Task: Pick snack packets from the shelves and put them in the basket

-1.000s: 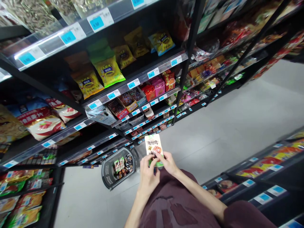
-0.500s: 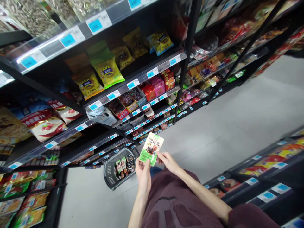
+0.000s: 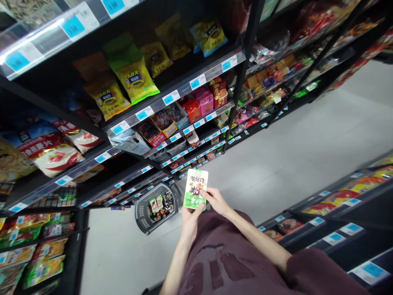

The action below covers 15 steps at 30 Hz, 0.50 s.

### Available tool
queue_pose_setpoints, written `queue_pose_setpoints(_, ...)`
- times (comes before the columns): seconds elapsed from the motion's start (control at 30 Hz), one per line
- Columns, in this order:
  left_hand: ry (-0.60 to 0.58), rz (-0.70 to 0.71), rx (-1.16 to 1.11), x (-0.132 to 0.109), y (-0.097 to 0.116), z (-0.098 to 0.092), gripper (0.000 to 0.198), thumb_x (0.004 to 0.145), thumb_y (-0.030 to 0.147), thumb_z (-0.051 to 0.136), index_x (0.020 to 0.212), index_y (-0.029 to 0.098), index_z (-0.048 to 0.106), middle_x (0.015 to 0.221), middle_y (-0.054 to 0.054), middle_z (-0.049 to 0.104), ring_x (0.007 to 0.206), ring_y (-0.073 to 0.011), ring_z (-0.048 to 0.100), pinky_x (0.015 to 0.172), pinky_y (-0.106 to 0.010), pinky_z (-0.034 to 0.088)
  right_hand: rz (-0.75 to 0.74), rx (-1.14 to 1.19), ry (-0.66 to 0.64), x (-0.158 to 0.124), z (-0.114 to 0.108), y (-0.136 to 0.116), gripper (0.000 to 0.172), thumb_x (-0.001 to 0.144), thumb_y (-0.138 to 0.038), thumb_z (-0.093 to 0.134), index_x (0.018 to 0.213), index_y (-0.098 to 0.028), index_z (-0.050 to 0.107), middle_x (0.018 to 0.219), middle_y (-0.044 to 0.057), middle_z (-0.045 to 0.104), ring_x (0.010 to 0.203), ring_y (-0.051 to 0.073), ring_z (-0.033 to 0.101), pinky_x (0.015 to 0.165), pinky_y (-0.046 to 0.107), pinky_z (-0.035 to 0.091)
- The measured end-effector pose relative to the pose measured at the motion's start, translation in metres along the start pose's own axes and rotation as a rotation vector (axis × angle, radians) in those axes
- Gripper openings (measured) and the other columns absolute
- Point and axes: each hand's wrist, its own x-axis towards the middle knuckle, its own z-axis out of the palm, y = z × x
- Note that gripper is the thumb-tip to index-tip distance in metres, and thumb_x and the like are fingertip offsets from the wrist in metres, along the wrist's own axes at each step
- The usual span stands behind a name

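A small white-and-green snack packet (image 3: 195, 186) with dark printed characters is held up in front of my body. My left hand (image 3: 190, 221) grips its bottom edge, the thumb on the front. From the right, my right hand (image 3: 216, 200) pinches the packet's side, one finger lying over its printed face. Beyond my left hand a grey shopping basket (image 3: 141, 223) stands on the floor. Inside it are similar white-and-green packets (image 3: 156, 204) and several dark-wrapped items (image 3: 167, 205).
Shelving with price tags runs along the left, holding yellow snack bags (image 3: 135, 80), small boxes (image 3: 164, 123) and red-and-white bags (image 3: 55, 153). A low shelf (image 3: 319, 221) stands at the right, and another rack (image 3: 39, 246) at the lower left. Grey floor (image 3: 276, 159) stretches between them.
The packet has been turned more upright and its face is squarer to the view. My right hand has shifted slightly up, its finger now on the front. The view has tilted slightly.
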Motion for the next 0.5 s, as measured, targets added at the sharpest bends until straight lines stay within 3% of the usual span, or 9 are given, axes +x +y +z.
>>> queue_pose_setpoints(0.1,0.032,0.038,0.027,0.0026,-0.0014,-0.0043,0.058,0.064,0.024,0.085,0.117,0.014,0.064,0.105,-0.012,0.073,0.097,-0.0227,0.068,0.09,-0.033,0.051,-0.025,-0.036,0.015,0.0024,0.0013,0.0012,0.042,0.083,-0.055,0.061,0.077,-0.014,0.068,0.065,0.001,0.061,0.055,0.01,0.046,0.05,0.023,0.038)
queue_pose_setpoints(0.3,0.037,0.011,0.025,0.0031,-0.0006,-0.0058,0.057,0.063,0.023,0.085,0.116,0.016,0.066,0.107,-0.011,0.073,0.094,-0.0222,0.069,0.089,-0.033,0.052,0.019,0.007,-0.005,0.008,-0.002,0.008,0.043,0.079,-0.056,0.066,0.071,-0.014,0.066,0.055,-0.003,0.052,0.049,0.008,0.04,0.047,0.022,0.031)
queue_pose_setpoints(0.5,0.026,0.025,0.038,0.003,0.0007,-0.0007,0.057,0.065,0.024,0.084,0.118,0.017,0.065,0.101,-0.009,0.075,0.094,-0.0219,0.069,0.091,-0.034,0.052,0.124,0.133,0.036,0.009,-0.002,0.0075,0.043,0.074,-0.056,0.071,0.071,-0.013,0.067,0.056,-0.002,0.056,0.047,0.007,0.039,0.044,0.021,0.027)
